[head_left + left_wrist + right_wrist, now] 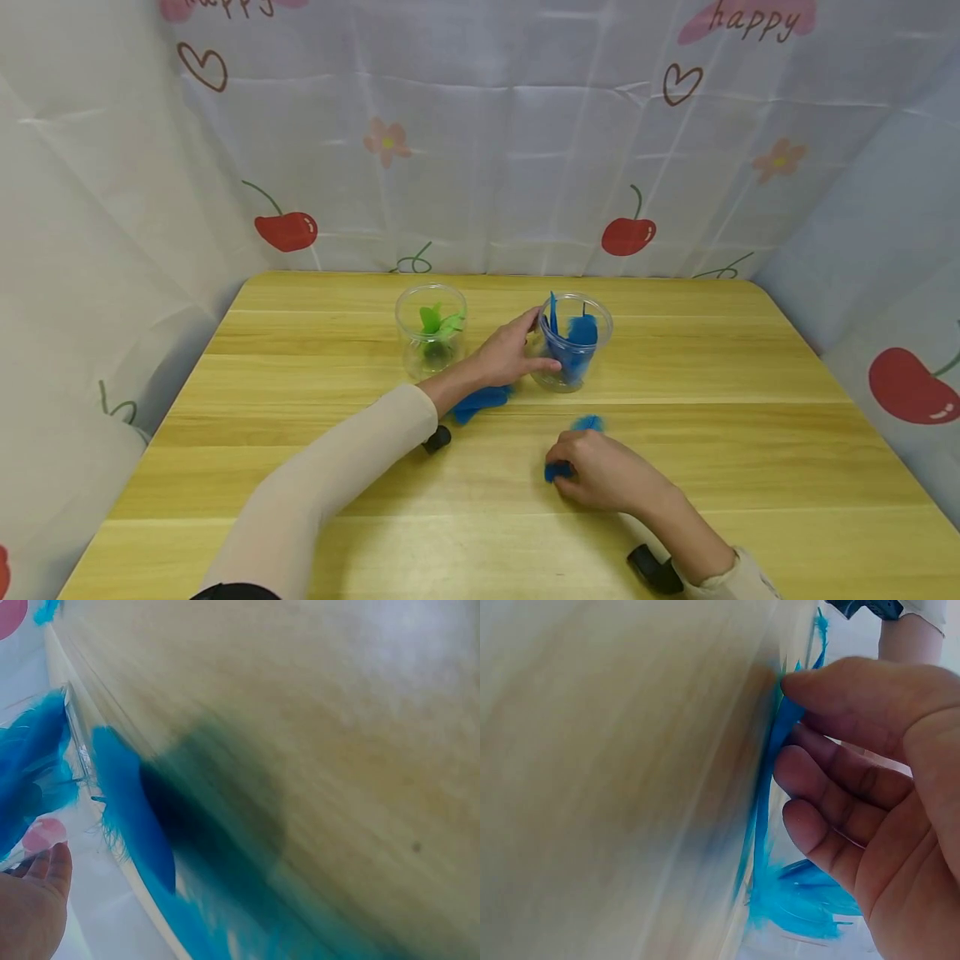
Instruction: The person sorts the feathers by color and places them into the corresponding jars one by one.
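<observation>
With fingers behind and thumb in front, my left hand (506,354) grips a clear plastic cup (604,335) that stands on the table. Blue feathers (582,331) poke upright inside it; the left wrist view shows them behind the cup wall, left of a blue feather (139,802) on the tabletop. Nearer the front, my right hand (603,471) pinches a blue feather (784,724) between thumb and forefinger, low over the wood. Its fluffy end (795,900) shows below the fingers in the right wrist view. More blue feathers (480,402) lie partly hidden under my left forearm.
A second clear cup (414,354) holding green feathers (431,318) stands left of my left hand. The wooden table (750,400) ends at a printed white curtain (510,183) behind. Black wrist straps (655,571) sit at both forearms.
</observation>
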Available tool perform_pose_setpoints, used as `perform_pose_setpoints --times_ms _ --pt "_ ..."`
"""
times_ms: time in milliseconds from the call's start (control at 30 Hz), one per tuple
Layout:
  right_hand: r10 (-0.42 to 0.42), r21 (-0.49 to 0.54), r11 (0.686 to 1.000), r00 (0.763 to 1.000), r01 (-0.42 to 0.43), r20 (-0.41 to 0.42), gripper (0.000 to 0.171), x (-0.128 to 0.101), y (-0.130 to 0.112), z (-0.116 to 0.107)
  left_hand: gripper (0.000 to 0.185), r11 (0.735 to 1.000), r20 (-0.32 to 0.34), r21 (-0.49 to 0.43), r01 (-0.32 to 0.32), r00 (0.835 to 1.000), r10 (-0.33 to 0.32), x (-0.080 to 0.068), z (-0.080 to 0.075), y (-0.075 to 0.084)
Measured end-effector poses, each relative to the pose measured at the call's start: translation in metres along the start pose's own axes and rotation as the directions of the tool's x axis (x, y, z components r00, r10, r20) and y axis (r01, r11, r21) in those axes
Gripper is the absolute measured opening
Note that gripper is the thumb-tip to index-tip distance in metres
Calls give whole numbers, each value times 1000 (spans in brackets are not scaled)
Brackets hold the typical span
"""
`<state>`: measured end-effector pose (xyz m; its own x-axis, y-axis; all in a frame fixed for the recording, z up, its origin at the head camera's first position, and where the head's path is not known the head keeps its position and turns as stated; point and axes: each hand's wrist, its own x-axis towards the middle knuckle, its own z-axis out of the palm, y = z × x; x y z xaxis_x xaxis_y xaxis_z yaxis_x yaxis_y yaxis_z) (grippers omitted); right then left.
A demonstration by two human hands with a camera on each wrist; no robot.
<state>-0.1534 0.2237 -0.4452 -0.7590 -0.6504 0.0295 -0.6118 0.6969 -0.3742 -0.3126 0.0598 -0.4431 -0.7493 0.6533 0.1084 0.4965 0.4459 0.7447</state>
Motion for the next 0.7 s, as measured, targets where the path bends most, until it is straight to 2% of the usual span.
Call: perform_pose_setpoints --times_ms 467,700 --pt "15 -32 999 999 -16 -42 14 0 -3 -1 93 1000 8 -13 -21 1000 21 4 0 -4" --pt "30 -27 999 987 -35 -157 7 -3 -2 -10 93 1000 9 -10 -20 1000 20 2 0 -5"
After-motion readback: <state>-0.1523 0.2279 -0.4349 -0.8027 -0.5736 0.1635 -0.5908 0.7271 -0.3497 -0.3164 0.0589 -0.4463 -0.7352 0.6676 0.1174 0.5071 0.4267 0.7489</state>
